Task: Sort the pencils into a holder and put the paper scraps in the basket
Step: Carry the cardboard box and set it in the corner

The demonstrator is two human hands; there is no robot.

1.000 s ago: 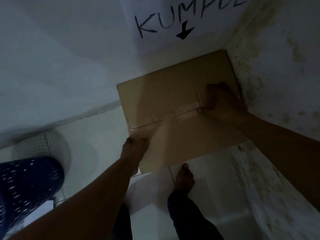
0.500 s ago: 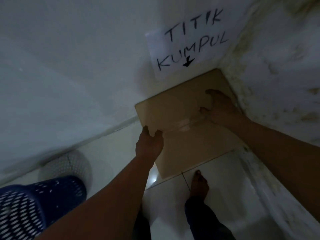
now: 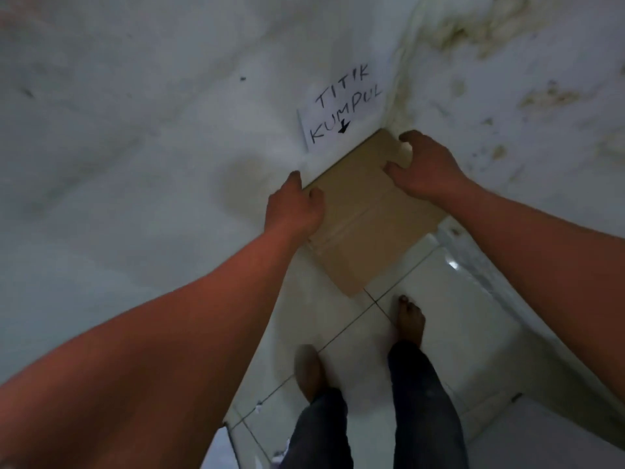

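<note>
A flat brown cardboard box [image 3: 365, 228] sits on the floor, pushed into the corner of two walls. My left hand [image 3: 294, 206] grips its left edge, thumb against the wall side and fingers curled on top. My right hand [image 3: 424, 165] curls over the box's far right corner, thumb on the top face. No pencils, holder or basket are in view. A few small paper scraps [image 3: 258, 408] lie on the tiles at the bottom.
A white paper sign [image 3: 341, 110] reading "TITIK KUMPUL" with a down arrow is stuck on the wall above the box. Stained walls close in on the left and right. My bare feet [image 3: 410, 321] stand on pale floor tiles in front of the box.
The view has pulled back and up, so the box looks smaller and sits deep in the corner. Both hands slid toward its far edges. The dark mesh basket at left has left the view.
</note>
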